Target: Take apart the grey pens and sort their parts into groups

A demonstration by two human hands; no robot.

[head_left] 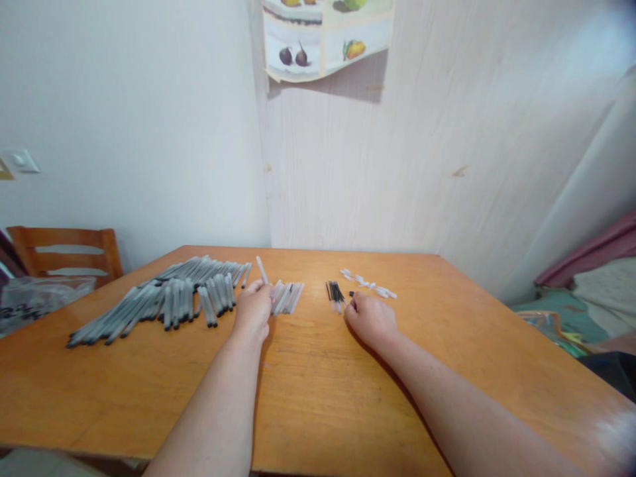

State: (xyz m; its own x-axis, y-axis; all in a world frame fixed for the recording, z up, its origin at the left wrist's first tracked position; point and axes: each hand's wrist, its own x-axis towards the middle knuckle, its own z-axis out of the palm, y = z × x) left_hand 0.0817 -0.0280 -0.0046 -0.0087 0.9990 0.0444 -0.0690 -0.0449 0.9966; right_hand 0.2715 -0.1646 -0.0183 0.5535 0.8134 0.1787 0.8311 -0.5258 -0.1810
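Note:
My left hand (pixel 254 306) is closed around a translucent pen barrel (pixel 262 268), which points up and tilts a little to the left. Just right of that hand, a row of similar clear pen barrels (pixel 288 298) lies on the wooden table. My right hand (pixel 370 319) rests low over the table, its fingers curled together; whatever they hold is hidden. Beside its fingertips lies a small bunch of black pen refills (pixel 334 292) with pale tips. A small black piece (pixel 352 293) sits just beyond the fingers. Several clear plastic caps (pixel 368 284) are strewn behind the hand.
A large pile of black-ended pens (pixel 169 298) covers the left part of the table (pixel 303 391). A wooden chair (pixel 69 255) and a clear plastic bag (pixel 44 298) are at the left. The wall (pixel 318 185) borders the table's far edge.

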